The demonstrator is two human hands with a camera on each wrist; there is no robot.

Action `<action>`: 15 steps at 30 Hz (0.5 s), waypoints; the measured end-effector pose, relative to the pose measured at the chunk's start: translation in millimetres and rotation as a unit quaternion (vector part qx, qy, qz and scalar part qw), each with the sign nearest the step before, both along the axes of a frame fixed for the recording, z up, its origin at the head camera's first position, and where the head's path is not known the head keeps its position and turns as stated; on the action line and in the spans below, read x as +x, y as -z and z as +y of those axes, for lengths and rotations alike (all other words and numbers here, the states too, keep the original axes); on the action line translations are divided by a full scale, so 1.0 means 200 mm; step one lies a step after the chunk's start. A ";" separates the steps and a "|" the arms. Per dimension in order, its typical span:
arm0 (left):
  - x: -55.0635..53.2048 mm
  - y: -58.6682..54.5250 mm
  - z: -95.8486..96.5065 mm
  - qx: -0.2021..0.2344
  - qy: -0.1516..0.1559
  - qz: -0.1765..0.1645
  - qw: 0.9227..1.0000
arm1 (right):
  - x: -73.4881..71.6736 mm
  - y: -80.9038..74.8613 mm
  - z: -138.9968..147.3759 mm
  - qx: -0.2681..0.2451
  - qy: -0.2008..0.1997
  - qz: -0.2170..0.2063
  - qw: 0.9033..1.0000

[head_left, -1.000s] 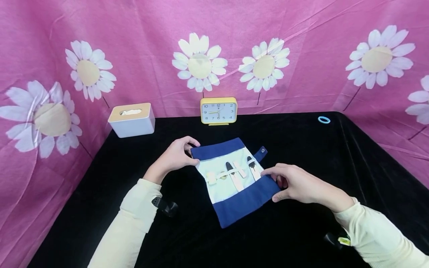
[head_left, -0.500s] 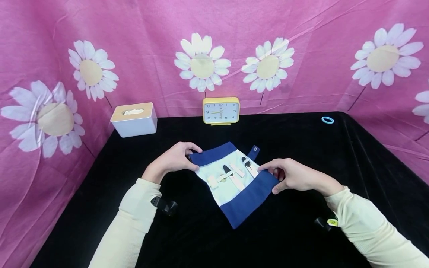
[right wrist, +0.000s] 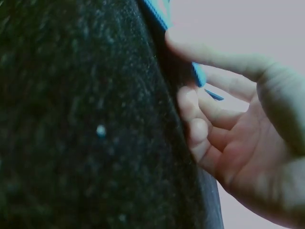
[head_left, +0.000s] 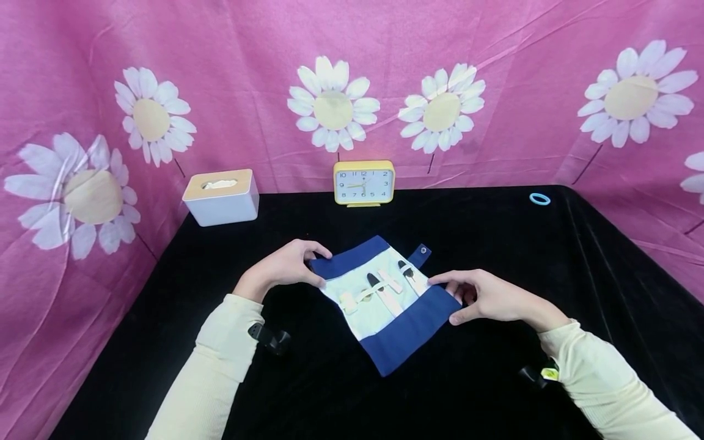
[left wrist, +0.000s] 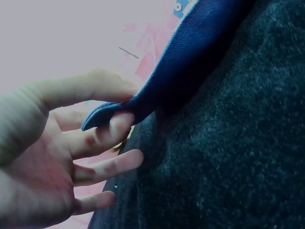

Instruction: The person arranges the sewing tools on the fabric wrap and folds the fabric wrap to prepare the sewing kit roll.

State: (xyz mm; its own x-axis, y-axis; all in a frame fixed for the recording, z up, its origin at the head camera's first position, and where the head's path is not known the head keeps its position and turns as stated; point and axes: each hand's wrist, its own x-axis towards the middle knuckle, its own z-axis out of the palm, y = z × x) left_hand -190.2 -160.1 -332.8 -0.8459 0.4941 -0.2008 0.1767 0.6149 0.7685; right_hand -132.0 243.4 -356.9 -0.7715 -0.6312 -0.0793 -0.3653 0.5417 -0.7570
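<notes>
An unfolded navy cloth tool roll (head_left: 407, 336) with a pale lining lies slanted between both hands in the head view. Several slim items sit in it, among them a black-tipped tool (head_left: 385, 296) under a pale band and another black-tipped tool (head_left: 411, 278) near the right edge. A short snap strap (head_left: 421, 255) sticks out at the far right side. My left hand (head_left: 288, 263) pinches the left corner; the left wrist view shows the navy cloth (left wrist: 190, 57) between thumb and fingers. My right hand (head_left: 489, 296) holds the right corner, thumb and forefinger at the cloth edge (right wrist: 198, 76).
Black velvety cloth (head_left: 308, 391) covers the table. At the back stand a tissue box (head_left: 222, 201) on the left and a yellow alarm clock (head_left: 363, 183) in the middle. A light blue ring (head_left: 539, 199) lies back right. A pink flowered curtain (head_left: 247, 91) hangs behind.
The tool roll has turned slightly, its near corner swinging right and its far edge coming nearer. My left hand has come slightly nearer. The right hand went up-left, then partly back.
</notes>
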 end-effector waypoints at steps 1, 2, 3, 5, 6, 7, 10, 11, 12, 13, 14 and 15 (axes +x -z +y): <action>0.00 0.00 0.00 -0.003 0.002 0.003 1.000 | 0.00 0.00 0.01 -0.006 -0.003 -0.003 1.000; 0.00 0.01 -0.01 -0.006 0.005 0.007 1.000 | 0.00 0.01 0.01 -0.014 -0.007 -0.005 1.000; 0.00 0.01 -0.01 -0.010 0.004 0.007 1.000 | 0.00 0.01 0.02 -0.021 -0.009 -0.009 1.000; 0.00 0.02 -0.01 -0.016 -0.002 0.005 1.000 | 0.00 0.02 0.03 -0.032 -0.012 -0.017 0.999; -0.01 0.02 -0.01 -0.017 -0.007 0.002 1.000 | 0.00 0.02 0.03 -0.036 -0.011 -0.023 0.999; -0.01 0.03 -0.01 -0.018 -0.012 0.000 1.000 | 0.00 0.02 0.04 -0.039 -0.011 -0.029 0.999; -0.02 0.03 -0.01 -0.024 -0.020 -0.004 1.000 | 0.00 0.02 0.05 -0.046 -0.010 -0.040 0.998; -0.02 0.03 -0.01 -0.024 -0.021 -0.005 0.999 | 0.00 0.03 0.05 -0.047 -0.009 -0.044 0.998; -0.02 0.03 -0.01 -0.024 -0.021 -0.007 0.999 | 0.00 0.03 0.05 -0.048 -0.009 -0.045 0.998; -0.02 0.03 -0.01 -0.024 -0.020 -0.008 0.999 | 0.00 0.03 0.05 -0.048 -0.008 -0.045 0.998; -0.02 0.03 -0.01 -0.024 -0.019 -0.010 0.999 | 0.00 0.03 0.05 -0.048 -0.007 -0.044 0.998; -0.02 0.03 -0.01 -0.024 -0.019 -0.014 0.999 | 0.00 0.03 0.05 -0.047 -0.006 -0.044 0.998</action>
State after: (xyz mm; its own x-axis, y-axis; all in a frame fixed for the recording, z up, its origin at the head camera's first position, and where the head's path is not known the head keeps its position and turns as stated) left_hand -194.7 -162.9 -339.4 -0.8578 0.4510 -0.2465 0.1319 0.6568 0.7424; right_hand -131.5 253.9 -362.3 -0.7567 -0.6479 -0.0873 -0.3002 0.4630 -0.8339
